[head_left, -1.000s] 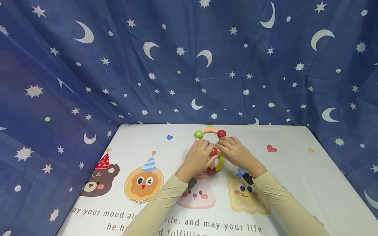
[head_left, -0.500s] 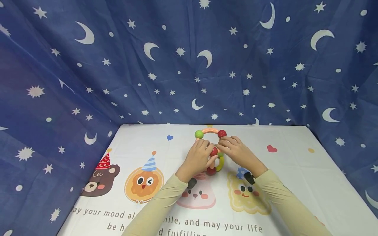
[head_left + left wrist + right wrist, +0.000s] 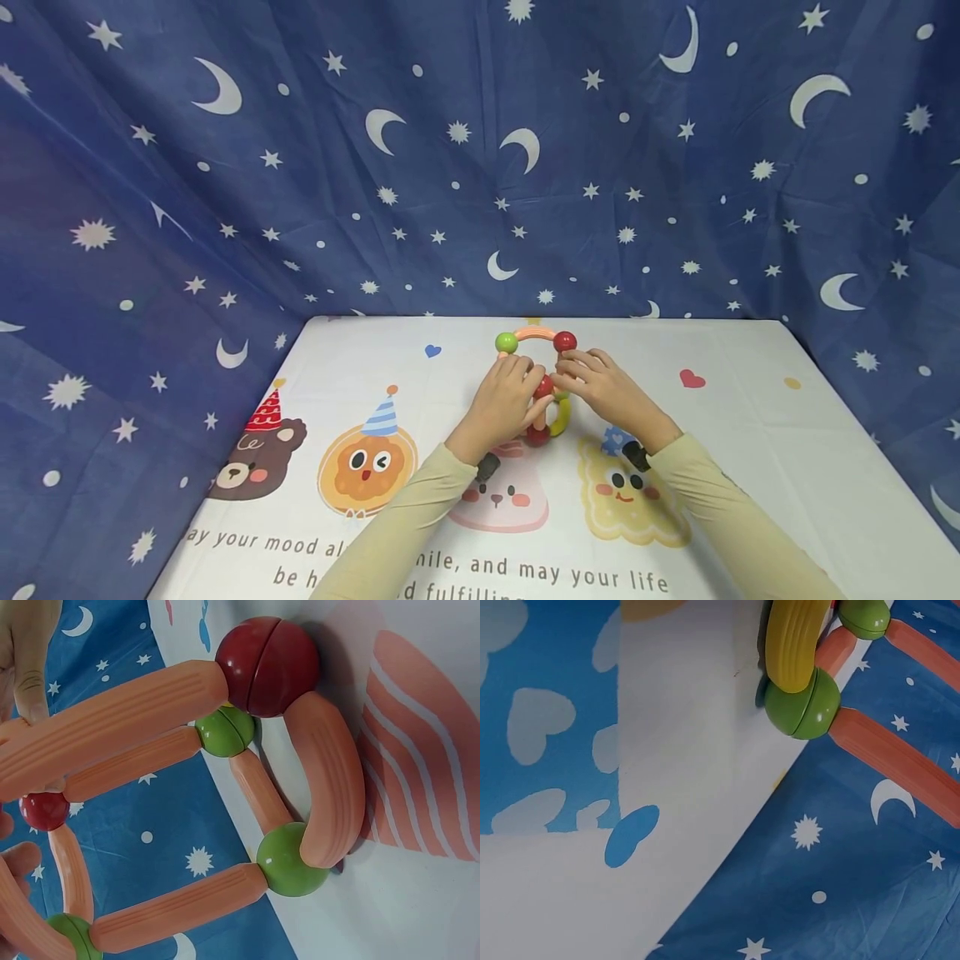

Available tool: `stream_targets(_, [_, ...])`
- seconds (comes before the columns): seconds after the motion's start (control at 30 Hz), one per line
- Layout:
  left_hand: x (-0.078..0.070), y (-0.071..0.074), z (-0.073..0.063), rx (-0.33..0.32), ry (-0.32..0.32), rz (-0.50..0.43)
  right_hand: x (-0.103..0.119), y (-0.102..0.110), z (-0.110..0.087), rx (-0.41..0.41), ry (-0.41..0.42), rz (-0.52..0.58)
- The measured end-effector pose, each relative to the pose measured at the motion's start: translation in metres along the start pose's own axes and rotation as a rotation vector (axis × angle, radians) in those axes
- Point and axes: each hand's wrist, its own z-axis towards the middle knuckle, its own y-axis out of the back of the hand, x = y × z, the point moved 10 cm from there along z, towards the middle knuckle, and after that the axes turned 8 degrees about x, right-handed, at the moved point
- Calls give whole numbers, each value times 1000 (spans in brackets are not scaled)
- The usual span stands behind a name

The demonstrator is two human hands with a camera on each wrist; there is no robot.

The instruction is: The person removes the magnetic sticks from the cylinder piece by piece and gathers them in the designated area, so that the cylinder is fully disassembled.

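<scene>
A toy frame of orange sticks (image 3: 180, 907) and red (image 3: 270, 667) and green balls (image 3: 292, 859) stands on the table. It includes a yellow curved stick (image 3: 791, 645), joined to a green ball (image 3: 802, 705) in the right wrist view. My left hand (image 3: 501, 402) grips an orange stick on the frame's left side, next to a red ball (image 3: 543, 386). From the right, my right hand (image 3: 606, 392) holds an orange stick just below the far red ball (image 3: 565, 342). Both hands partly cover the frame, and the exact fingertip contacts are hidden in the head view.
A white tablecloth (image 3: 750, 467) with cartoon prints and lettering covers the table. Behind and to the sides hangs a dark blue curtain (image 3: 450, 208) with stars and moons. The table's far edge runs just behind the frame.
My right hand has shifted slightly rightward, and its fingers sit a little farther from the middle red ball. My left hand and the frame stay nearly still.
</scene>
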Motion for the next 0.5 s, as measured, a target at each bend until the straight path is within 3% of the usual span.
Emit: stream_targets(0.5, [0, -4, 0, 13, 8, 38, -2, 4, -2, -33, 12, 86])
